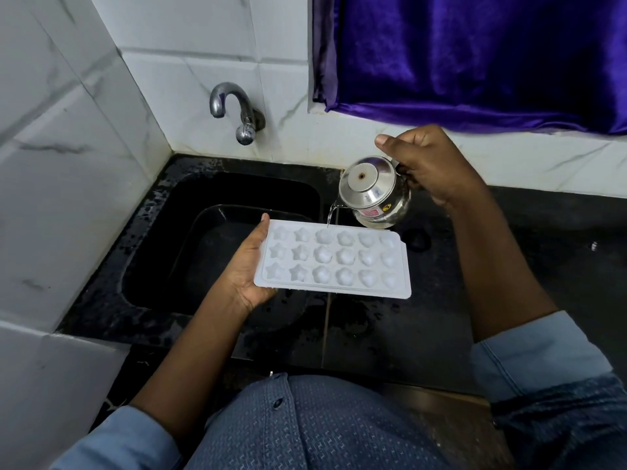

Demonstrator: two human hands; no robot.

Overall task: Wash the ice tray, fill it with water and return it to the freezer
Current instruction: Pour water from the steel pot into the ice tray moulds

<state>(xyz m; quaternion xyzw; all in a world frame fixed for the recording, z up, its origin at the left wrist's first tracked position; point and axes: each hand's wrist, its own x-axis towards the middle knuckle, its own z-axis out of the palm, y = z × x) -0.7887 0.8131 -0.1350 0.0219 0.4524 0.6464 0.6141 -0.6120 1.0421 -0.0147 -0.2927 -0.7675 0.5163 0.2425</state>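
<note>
Lying level, ice tray (334, 259) left-to-right.

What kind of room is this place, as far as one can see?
Most likely a home kitchen: a black sink set in a dark counter, a wall tap on white tiles, and a curtained window.

L. hand (249, 266) is held palm-up and roughly level, thumb stretched along the near short edge of the white tray it supports, fingers tucked beneath and unseen. L. forearm is extended fwd from a rolled blue sleeve at lower left. R. hand (427, 164) is raised higher and further fwd, wrist bent, fingers curled in a closed grip round a handle, thumb laid flat across the top. R. forearm is angled up from a cuff rolled back near the elbow.
</note>
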